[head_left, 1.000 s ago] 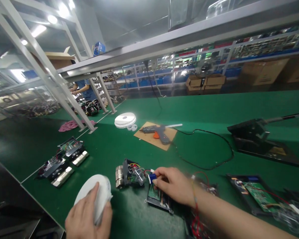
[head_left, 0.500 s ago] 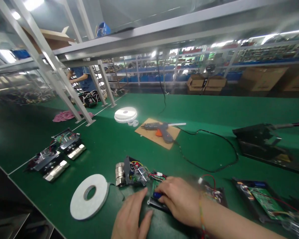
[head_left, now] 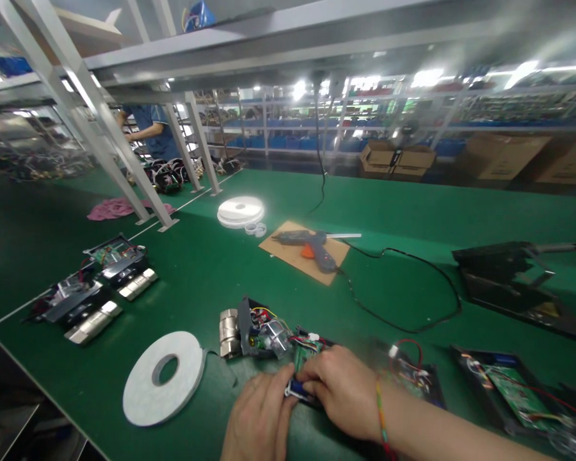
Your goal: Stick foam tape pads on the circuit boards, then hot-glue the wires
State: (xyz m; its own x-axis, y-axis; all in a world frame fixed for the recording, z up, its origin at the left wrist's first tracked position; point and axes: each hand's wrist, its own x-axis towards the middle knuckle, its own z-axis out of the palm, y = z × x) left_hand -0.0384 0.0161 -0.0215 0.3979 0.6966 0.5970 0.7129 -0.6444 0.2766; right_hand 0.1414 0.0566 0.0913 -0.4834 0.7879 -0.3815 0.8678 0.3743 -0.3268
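A black plastic housing with a green circuit board [head_left: 305, 351] lies in front of me, wired to a valve actuator [head_left: 266, 336] with a metal valve body [head_left: 229, 333]. My left hand [head_left: 262, 410] is closed on the housing's near left corner, fingers together and thumb below. My right hand [head_left: 338, 390] reaches over the housing, its fingers pinched on a blue cylindrical part [head_left: 300, 388] at the near edge. The right fingers hide much of the board. A white roll of tape [head_left: 137, 390] lies left of my left hand.
A glue gun [head_left: 312, 243] rests on a cardboard sheet [head_left: 290, 258], its black cord looping right. Other valve units [head_left: 93, 320] stand at left. More open housings [head_left: 518, 390] lie at right, near a black stand [head_left: 513, 282]. Metal shelf posts [head_left: 110, 137] rise at left; a person [head_left: 148, 131] is beyond.
My left hand has moved up and closed on the housing's corner; before, its fingers and thumb were apart beside it. My right hand stays at the blue part. The view has shifted slightly.
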